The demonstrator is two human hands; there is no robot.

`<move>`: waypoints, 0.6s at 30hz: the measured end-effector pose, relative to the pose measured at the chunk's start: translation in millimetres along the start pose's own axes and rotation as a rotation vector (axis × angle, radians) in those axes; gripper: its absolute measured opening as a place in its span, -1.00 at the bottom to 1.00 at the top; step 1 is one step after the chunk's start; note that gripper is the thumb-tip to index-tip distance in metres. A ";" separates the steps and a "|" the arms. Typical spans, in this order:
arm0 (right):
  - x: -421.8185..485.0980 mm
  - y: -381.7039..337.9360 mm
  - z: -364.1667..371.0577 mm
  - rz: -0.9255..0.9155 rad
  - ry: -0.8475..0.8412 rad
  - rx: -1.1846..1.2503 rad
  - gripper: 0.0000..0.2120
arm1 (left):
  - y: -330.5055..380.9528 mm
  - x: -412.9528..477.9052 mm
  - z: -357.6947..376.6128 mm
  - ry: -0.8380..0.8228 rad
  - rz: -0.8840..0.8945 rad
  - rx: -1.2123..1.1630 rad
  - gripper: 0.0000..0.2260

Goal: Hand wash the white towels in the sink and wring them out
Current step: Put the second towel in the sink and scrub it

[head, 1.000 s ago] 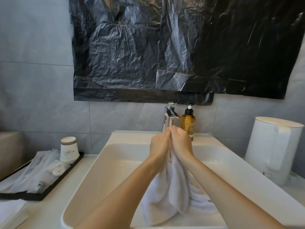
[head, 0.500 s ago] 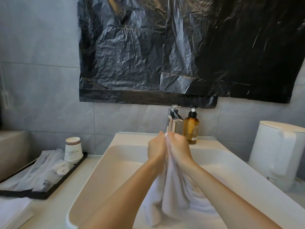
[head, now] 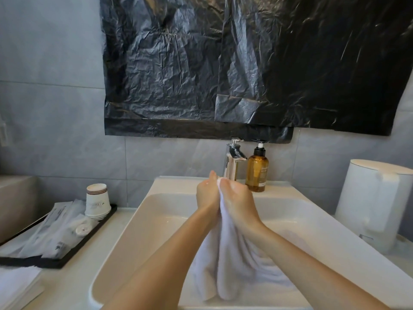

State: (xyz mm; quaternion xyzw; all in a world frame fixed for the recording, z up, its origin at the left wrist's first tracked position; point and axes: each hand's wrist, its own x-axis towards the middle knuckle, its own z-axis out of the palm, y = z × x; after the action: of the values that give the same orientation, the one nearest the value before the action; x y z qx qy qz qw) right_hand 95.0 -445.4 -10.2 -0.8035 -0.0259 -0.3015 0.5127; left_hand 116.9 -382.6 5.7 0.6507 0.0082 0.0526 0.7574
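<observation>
Here the left hand (head: 206, 194) and the right hand (head: 238, 199) press together in front of the faucet (head: 233, 163), each gripping the top of the white towel (head: 234, 265), whose lower part lies in the sink (head: 154, 222), probably so that rubbed-out water falls into it.

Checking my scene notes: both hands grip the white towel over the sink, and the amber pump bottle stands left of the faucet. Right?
Not quite: in the head view the amber pump bottle stands right of the faucet. The left hand and right hand do grip the white towel over the sink.
</observation>
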 end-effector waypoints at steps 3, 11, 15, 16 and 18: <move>19.3 -4.9 -11.5 0.125 0.088 0.093 -0.64 | -7.7 -10.3 3.7 -0.115 0.015 0.023 -0.64; 22.3 -4.8 -14.4 0.082 0.008 -0.047 -0.66 | -3.8 -8.0 1.8 -0.125 -0.024 0.023 -0.66; 2.4 -5.8 -13.5 -0.080 -0.016 -0.115 -0.70 | 0.1 -4.7 3.5 -0.031 -0.021 0.023 -0.63; -5.5 -6.9 -10.0 -0.093 -0.053 -0.067 -0.68 | 0.7 -3.0 1.5 0.005 -0.021 -0.017 -0.62; 5.9 -4.8 -9.8 0.019 -0.028 0.016 -0.68 | -0.3 -6.0 0.0 -0.024 -0.034 -0.036 -0.64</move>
State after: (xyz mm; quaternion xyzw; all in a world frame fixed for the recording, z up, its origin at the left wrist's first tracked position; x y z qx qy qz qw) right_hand 93.6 -452.9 -0.4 -0.8037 -0.0278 -0.2849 0.5216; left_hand 111.0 -383.2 5.1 0.6373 0.0091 0.0318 0.7699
